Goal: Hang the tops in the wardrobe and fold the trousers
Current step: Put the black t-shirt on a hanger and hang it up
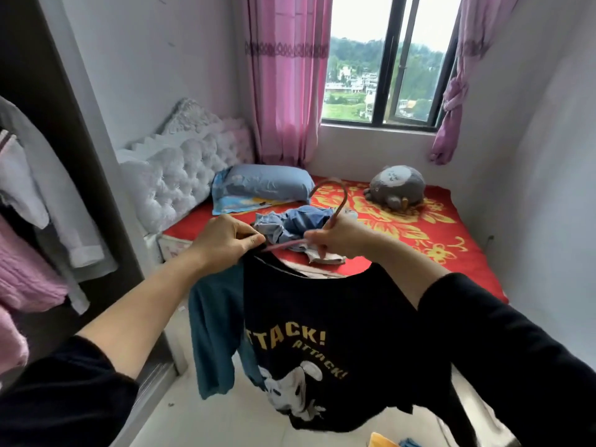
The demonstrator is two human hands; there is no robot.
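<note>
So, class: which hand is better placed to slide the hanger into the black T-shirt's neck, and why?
Right. The right hand grips the hanger, whose arm points toward the neck opening of the black T-shirt. The left hand pinches the collar and holds the shirt up.

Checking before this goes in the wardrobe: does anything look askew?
Yes. The black printed T-shirt sags unevenly: the left hand pinches one side of its neckline, while the pink hanger held by the right hand lies above the collar, not yet inside it.
</note>
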